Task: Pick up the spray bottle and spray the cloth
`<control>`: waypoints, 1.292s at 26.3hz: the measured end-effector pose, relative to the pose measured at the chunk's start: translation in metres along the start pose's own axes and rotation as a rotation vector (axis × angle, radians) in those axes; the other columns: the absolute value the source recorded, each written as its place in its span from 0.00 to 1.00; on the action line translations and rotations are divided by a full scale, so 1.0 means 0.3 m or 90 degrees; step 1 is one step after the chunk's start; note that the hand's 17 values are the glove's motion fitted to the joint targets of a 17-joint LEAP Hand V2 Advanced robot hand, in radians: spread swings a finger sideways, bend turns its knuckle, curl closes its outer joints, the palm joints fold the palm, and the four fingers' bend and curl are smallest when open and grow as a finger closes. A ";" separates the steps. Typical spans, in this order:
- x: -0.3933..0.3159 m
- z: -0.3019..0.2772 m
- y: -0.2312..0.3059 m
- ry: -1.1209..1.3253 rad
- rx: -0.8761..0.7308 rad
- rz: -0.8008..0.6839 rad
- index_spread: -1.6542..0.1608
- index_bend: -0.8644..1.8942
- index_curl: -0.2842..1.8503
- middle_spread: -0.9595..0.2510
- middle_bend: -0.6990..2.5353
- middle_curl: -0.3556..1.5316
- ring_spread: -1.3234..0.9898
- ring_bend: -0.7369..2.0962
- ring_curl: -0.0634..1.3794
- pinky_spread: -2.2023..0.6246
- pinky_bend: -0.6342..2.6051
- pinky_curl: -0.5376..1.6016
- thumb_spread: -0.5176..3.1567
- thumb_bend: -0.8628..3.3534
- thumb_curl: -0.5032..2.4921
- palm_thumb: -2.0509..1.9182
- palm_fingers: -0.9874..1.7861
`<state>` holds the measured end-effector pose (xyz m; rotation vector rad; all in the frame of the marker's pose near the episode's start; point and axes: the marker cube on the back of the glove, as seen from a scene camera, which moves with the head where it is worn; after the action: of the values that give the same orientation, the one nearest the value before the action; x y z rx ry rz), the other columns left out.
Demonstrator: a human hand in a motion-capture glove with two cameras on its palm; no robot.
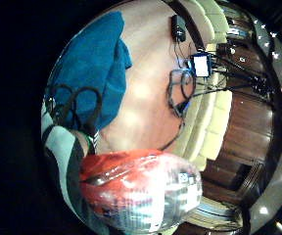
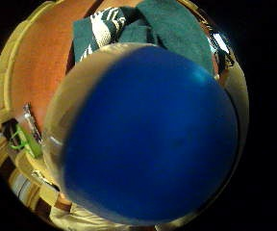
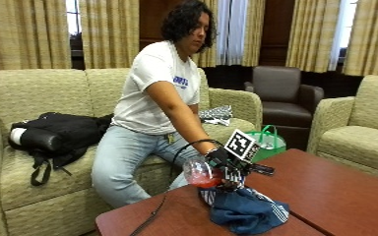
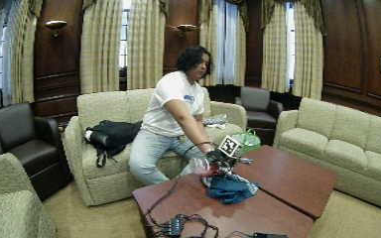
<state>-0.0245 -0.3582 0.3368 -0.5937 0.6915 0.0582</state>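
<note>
The spray bottle (image 3: 201, 173), clear with red liquid in it, is being held tilted just above the wooden table (image 3: 333, 189), its nozzle end pointing toward the blue cloth (image 3: 246, 209). The gloved right hand (image 3: 223, 160) is gripping it with the fingers curled round it. The cloth is lying crumpled on the table, directly under the hand. The person is sitting on a beige sofa (image 3: 32, 98) and leaning forward.
</note>
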 end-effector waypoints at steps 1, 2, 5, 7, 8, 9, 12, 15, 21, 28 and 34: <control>0.006 0.000 0.003 -0.002 0.000 0.000 0.75 0.38 0.38 0.62 0.40 0.47 0.49 0.52 0.36 0.68 0.35 0.44 0.27 0.20 0.42 0.73 0.85; 0.013 -0.002 0.006 -0.004 0.001 0.000 0.75 0.38 0.38 0.62 0.40 0.47 0.49 0.52 0.36 0.68 0.35 0.44 0.27 0.20 0.42 0.73 0.85; 0.050 -0.022 0.018 -0.009 0.011 0.000 0.75 0.38 0.38 0.62 0.40 0.47 0.49 0.52 0.36 0.68 0.35 0.44 0.27 0.20 0.42 0.73 0.85; 0.075 -0.050 0.033 -0.018 0.026 -0.006 0.75 0.38 0.38 0.62 0.40 0.47 0.49 0.52 0.36 0.68 0.35 0.44 0.27 0.20 0.42 0.73 0.85; 0.086 -0.068 0.043 -0.025 0.037 -0.010 0.75 0.38 0.38 0.62 0.40 0.47 0.49 0.52 0.36 0.68 0.35 0.44 0.27 0.20 0.42 0.73 0.85; 0.099 -0.087 0.053 -0.036 0.049 -0.013 0.75 0.38 0.38 0.62 0.40 0.47 0.49 0.52 0.36 0.68 0.35 0.44 0.27 0.20 0.42 0.73 0.85; 0.151 -0.155 0.093 -0.090 0.098 -0.018 0.75 0.38 0.39 0.62 0.40 0.47 0.49 0.52 0.36 0.68 0.35 0.44 0.27 0.20 0.42 0.73 0.85; 0.202 -0.221 0.156 -0.172 0.146 -0.024 0.75 0.38 0.39 0.62 0.40 0.47 0.49 0.52 0.36 0.68 0.35 0.44 0.27 0.20 0.42 0.73 0.85; 0.338 -0.307 0.284 -0.322 0.231 -0.027 0.75 0.38 0.39 0.62 0.40 0.47 0.49 0.52 0.36 0.68 0.35 0.44 0.27 0.20 0.42 0.73 0.85; 0.434 -0.287 0.475 -0.591 0.345 -0.014 0.75 0.38 0.39 0.62 0.40 0.47 0.49 0.52 0.36 0.68 0.35 0.44 0.27 0.20 0.42 0.73 0.85; 0.516 -0.157 0.592 -0.892 0.383 -0.002 0.75 0.38 0.39 0.62 0.40 0.47 0.49 0.52 0.36 0.68 0.35 0.44 0.27 0.20 0.43 0.73 0.85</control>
<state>0.0251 -0.2571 0.1247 0.1109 -0.6547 0.2240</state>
